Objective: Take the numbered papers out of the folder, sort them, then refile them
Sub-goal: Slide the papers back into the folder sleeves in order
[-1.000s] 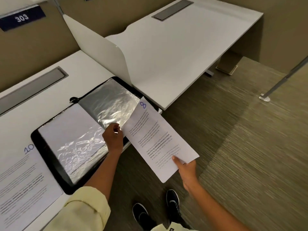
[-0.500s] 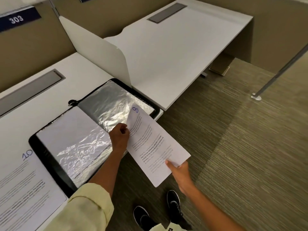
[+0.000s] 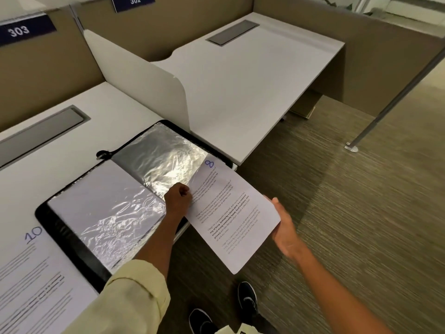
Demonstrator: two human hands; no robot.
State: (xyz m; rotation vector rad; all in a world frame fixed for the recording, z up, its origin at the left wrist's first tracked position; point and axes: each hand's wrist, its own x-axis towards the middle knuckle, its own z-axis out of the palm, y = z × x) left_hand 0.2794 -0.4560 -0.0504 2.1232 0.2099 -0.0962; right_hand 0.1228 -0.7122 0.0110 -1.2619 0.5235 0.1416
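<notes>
At the bottom centre of the frame, two dark shoes [image 3: 246, 295] stand on striped grey-brown carpet [image 3: 349, 225]. A pale yellow sleeve [image 3: 130, 300] enters from the lower left.

In the lower left corner, a printed sheet with a handwritten blue "10" [image 3: 33, 280] lies flat on the white desk [image 3: 72, 141]; its typed lines are too blurred to read.

Just right of it, a black folder [image 3: 72, 247] lies open on the desk, showing crinkled clear plastic sleeves. The left sleeve [image 3: 106, 208] holds a white page; the right sleeve [image 3: 161, 162] looks dark and shiny, and I cannot tell whether anything is inside.

The left hand [image 3: 179, 201], fingers curled, pinches the lower edge of the right sleeve where it meets the paper. The right hand [image 3: 284, 227], at centre right, has straight fingers that support the edge of a sheet marked with a blue handwritten "8" [image 3: 228, 213]. This sheet slants over the desk edge, its top corner at the mouth of the right sleeve. Its bold text includes "way of living" and "local traditions".

Farther back, a white divider [image 3: 144, 88] separates a second white desk [image 3: 252, 80]. Along the upper left, blue plates on tan partitions read "303" [image 3: 19, 31] and "302" [image 3: 134, 0].
</notes>
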